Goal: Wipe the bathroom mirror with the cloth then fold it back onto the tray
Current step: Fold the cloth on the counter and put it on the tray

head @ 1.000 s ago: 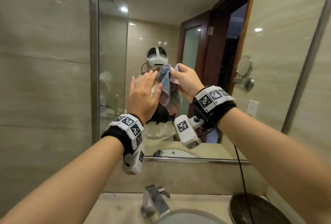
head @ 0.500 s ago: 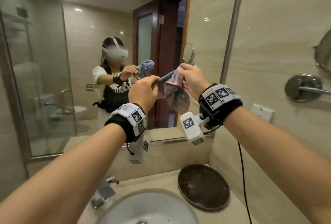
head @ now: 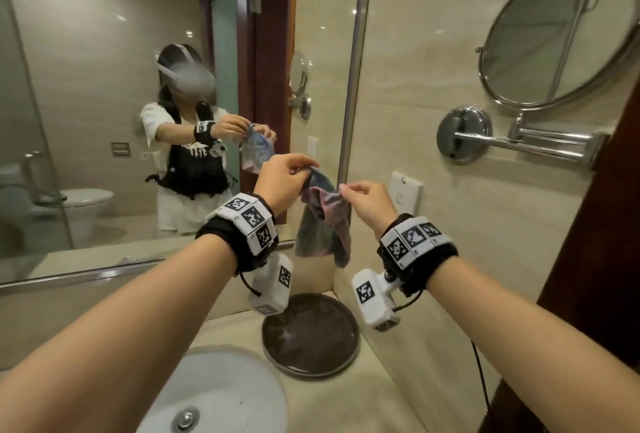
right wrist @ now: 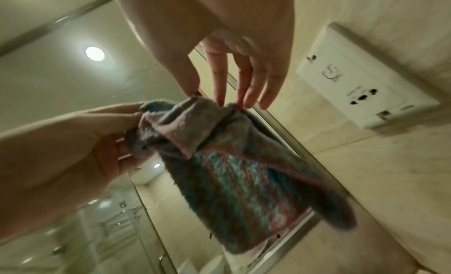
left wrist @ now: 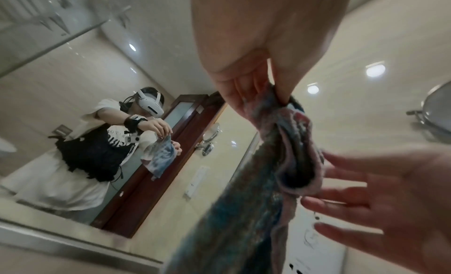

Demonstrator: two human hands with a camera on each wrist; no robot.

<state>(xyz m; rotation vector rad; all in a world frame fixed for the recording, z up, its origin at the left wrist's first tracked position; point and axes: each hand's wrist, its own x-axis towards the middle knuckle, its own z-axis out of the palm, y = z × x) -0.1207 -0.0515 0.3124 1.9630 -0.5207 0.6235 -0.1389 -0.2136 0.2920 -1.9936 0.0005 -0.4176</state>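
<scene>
The bathroom mirror (head: 138, 86) filled the wall on your left, its steel edge just behind the cloth. Below, the counter (head: 381, 394) carried the white basin (head: 214, 394) and, in the corner against the side wall, the round dark tray (head: 311, 339). You held the striped cloth (head: 322, 228) in the air above that tray, bunched and hanging. Your left hand (head: 282, 180) had a pinching grip on one top edge; your right hand (head: 369, 202) nipped the other edge, its remaining fingers spread loose. Wiping looked finished and folding was in hand. Next you needed to find the corners and spread the cloth flat. Room looked tight: wall on the right, mirror behind, basin near.
</scene>
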